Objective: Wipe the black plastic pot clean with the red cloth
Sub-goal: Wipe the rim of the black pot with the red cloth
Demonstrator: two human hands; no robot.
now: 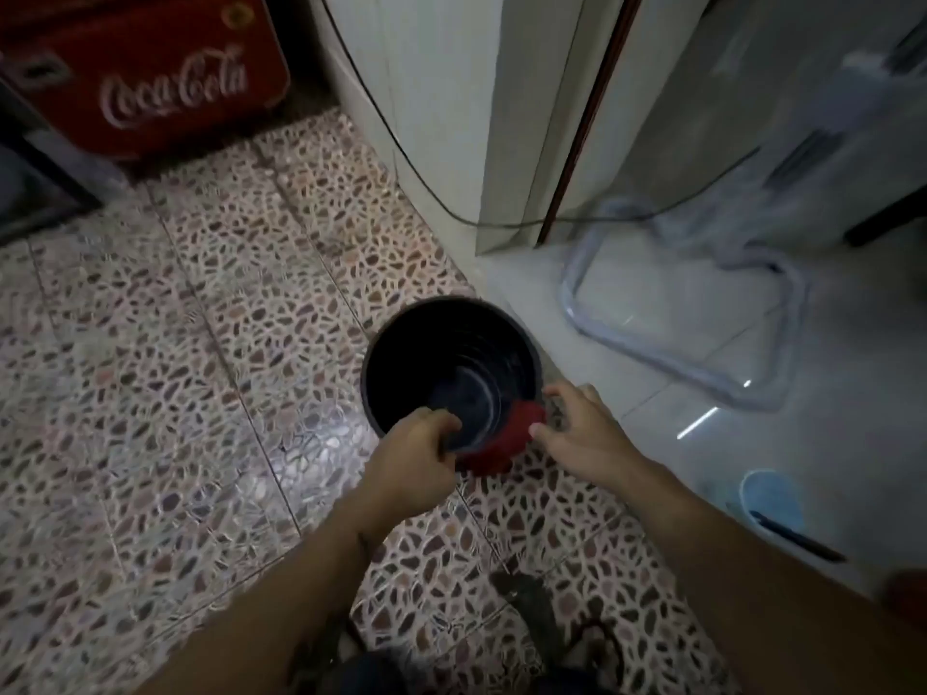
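Black round plastic pot (441, 353) on the pebble-tiled floor (200, 343) is best steadied by the left hand (416, 456) gripping its rim at 7 o'clock while the red cloth (501, 443), pinched at 5 o'clock by the right hand (587, 433), is drawn round.

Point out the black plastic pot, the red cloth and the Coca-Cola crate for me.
black plastic pot (426, 353): head view, on its dark inner wall.
red cloth (494, 443): head view, on the fold draped over the pot's near rim.
Coca-Cola crate (150, 87): head view, on its red front face.
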